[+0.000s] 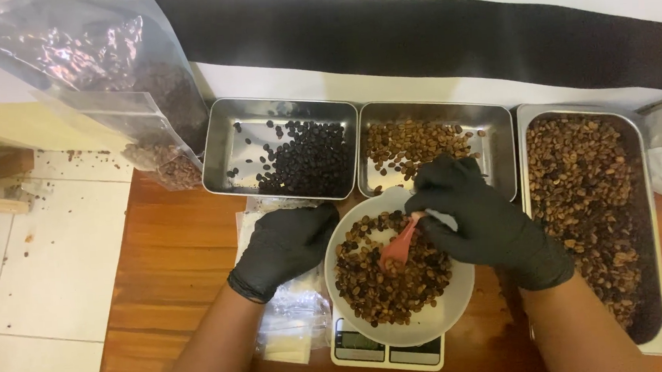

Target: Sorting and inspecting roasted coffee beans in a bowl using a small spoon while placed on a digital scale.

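Wooden tabletop (174,257) sits over a white tiled floor (45,272), with a white wall and a black band (429,42) at the far side.

Fingers of the right hand (478,219), in a black glove, are closed round the handle of a small red scoop (398,248); the scoop's bowl rests among the beans (390,282) in a white bowl (446,317). Those beans are mixed brown and dark, heaped across the middle and near part of the bowl, with bare white showing at the far rim. Fingers of the left hand (285,246), also gloved in black, are curled loosely and lie against the bowl's left edge; whether they grip the rim I cannot tell. Under that hand lie clear plastic bags (293,318).

Beneath the bowl stands a white scale (387,352), its near edge poking out.

Farther out, three steel trays line the far side: the left tray (225,150) holds black beans piled to its right, the middle tray (498,168) holds light brown beans, and the long right tray (655,227) is filled with mixed brown beans. At far left a large clear bag (110,77) with dark beans in it stands tilted beside the left tray.
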